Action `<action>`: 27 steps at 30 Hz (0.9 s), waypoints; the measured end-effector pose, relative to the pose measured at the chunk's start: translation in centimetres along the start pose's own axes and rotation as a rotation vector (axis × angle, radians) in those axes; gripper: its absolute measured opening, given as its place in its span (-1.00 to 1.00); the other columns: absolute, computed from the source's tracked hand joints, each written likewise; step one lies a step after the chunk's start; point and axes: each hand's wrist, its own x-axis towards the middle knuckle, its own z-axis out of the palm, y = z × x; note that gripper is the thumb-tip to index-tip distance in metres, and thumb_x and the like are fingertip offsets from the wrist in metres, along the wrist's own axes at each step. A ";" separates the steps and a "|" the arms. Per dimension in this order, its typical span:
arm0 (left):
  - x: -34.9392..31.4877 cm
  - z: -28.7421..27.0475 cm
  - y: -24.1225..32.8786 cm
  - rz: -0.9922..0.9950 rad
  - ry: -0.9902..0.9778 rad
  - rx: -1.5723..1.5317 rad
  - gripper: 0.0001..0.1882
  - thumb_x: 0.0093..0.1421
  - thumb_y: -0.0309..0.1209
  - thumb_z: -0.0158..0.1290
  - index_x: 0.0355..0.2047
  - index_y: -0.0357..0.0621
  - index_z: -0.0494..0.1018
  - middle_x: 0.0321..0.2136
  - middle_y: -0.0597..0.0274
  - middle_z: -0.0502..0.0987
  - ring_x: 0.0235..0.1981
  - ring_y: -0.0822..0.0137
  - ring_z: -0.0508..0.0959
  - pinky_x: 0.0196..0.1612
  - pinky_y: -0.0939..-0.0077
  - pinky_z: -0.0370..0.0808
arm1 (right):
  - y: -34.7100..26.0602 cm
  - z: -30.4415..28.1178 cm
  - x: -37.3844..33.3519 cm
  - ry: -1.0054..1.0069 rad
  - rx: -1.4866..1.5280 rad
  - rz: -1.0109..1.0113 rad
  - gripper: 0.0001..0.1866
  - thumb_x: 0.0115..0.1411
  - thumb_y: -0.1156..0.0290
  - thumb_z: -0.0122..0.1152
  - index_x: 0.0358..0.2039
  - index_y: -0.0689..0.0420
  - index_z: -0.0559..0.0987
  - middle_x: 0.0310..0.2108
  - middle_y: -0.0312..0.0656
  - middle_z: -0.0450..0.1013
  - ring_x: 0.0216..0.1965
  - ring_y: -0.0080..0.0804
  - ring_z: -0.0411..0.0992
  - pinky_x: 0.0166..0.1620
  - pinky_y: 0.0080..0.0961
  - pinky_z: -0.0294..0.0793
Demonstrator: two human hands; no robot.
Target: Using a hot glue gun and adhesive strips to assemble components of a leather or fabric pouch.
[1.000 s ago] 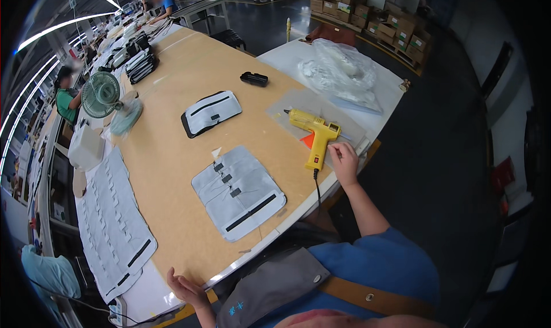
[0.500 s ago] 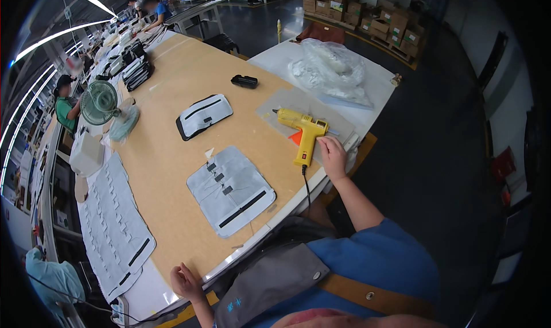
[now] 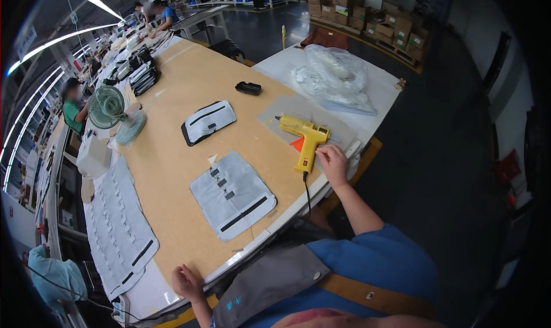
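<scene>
My right hand [image 3: 333,162] is over the table's right edge, beside the handle of a yellow glue gun [image 3: 308,137]. Its fingers are curled together, and nothing shows in them. The glue gun lies on a clear sheet, nozzle to the left, its black cord hanging over the edge. At the near edge, my left hand [image 3: 187,283] is loosely closed with nothing visible in it. Between my hands lies a light grey fabric panel [image 3: 234,196] with small dark patches and a black strip. Beyond it is a smaller grey panel with black edging [image 3: 210,122].
Longer grey panels [image 3: 117,224] lie along the left side, near a white box [image 3: 93,154] and a green fan [image 3: 107,107]. A black case [image 3: 248,88] and a clear plastic bag [image 3: 333,75] are farther back. Other people sit along the left.
The view has shifted slightly, so the table items appear a little lower and to the right. Both hands stay at nearly the same places, and the glue gun has not visibly moved.
</scene>
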 end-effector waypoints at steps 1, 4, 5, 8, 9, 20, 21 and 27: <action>0.0 0.0 0.0 -0.006 -0.011 -0.006 -0.81 0.27 -0.44 0.10 -0.47 -0.21 0.41 -0.69 0.24 0.26 -0.70 0.36 0.25 -0.61 0.43 0.18 | 0.0 0.0 -0.1 0.013 0.021 0.005 -0.91 0.11 0.48 0.34 -0.40 0.18 0.59 -0.42 -0.19 0.50 -0.38 -0.30 0.49 -0.33 -0.44 0.48; 0.1 0.0 0.2 -0.004 -0.019 -0.024 -0.81 0.27 -0.44 0.09 -0.48 -0.22 0.41 -0.69 0.24 0.25 -0.70 0.36 0.25 -0.62 0.43 0.18 | -0.1 0.0 0.0 0.012 0.035 0.046 -0.89 0.09 0.44 0.35 -0.46 0.15 0.57 -0.46 -0.21 0.49 -0.39 -0.21 0.46 -0.32 -0.33 0.43; 0.1 0.0 0.3 -0.005 -0.022 -0.021 -0.81 0.27 -0.44 0.09 -0.48 -0.22 0.41 -0.69 0.24 0.25 -0.70 0.36 0.25 -0.62 0.43 0.18 | -0.2 0.0 0.1 0.008 0.035 0.049 -0.89 0.09 0.44 0.35 -0.46 0.15 0.57 -0.46 -0.21 0.49 -0.39 -0.21 0.46 -0.32 -0.33 0.43; 0.2 0.3 0.4 -0.012 -0.025 -0.019 -0.81 0.28 -0.44 0.08 -0.48 -0.22 0.41 -0.69 0.25 0.25 -0.71 0.36 0.24 -0.62 0.44 0.18 | -0.3 0.0 0.2 0.023 0.033 0.057 -0.88 0.10 0.43 0.35 -0.47 0.15 0.56 -0.48 -0.21 0.47 -0.41 -0.20 0.44 -0.32 -0.31 0.42; 0.2 0.3 0.3 -0.002 -0.025 -0.003 -0.81 0.28 -0.44 0.08 -0.48 -0.21 0.41 -0.70 0.25 0.25 -0.71 0.36 0.24 -0.62 0.44 0.18 | -0.4 0.0 0.1 0.012 0.032 0.069 -0.88 0.12 0.42 0.33 -0.45 0.16 0.57 -0.46 -0.20 0.48 -0.39 -0.19 0.45 -0.29 -0.31 0.42; 0.0 0.3 -0.9 0.008 -0.060 -0.014 -0.82 0.29 -0.42 0.06 -0.47 -0.19 0.40 -0.69 0.25 0.26 -0.69 0.34 0.28 -0.61 0.41 0.19 | -0.2 0.0 -0.1 0.116 -0.053 0.019 -0.91 0.20 0.44 0.22 -0.30 0.16 0.61 -0.27 -0.15 0.55 -0.22 -0.15 0.52 -0.15 -0.31 0.50; 0.0 0.4 -1.0 0.017 -0.074 -0.009 -0.81 0.30 -0.42 0.05 -0.46 -0.19 0.39 -0.68 0.25 0.28 -0.69 0.36 0.28 -0.61 0.43 0.20 | -0.1 0.2 -0.3 0.130 -0.044 0.023 -0.91 0.19 0.45 0.24 -0.30 0.15 0.61 -0.27 -0.17 0.55 -0.22 -0.16 0.52 -0.15 -0.32 0.50; -0.4 0.8 -2.0 -0.037 -0.091 -0.098 -0.80 0.31 -0.38 0.09 -0.42 -0.23 0.44 -0.67 0.29 0.38 -0.69 0.44 0.31 -0.61 0.51 0.21 | -0.2 0.7 0.0 0.174 0.012 -0.008 -0.91 0.13 0.41 0.30 -0.37 0.11 0.59 -0.39 -0.20 0.51 -0.30 -0.19 0.50 -0.24 -0.33 0.48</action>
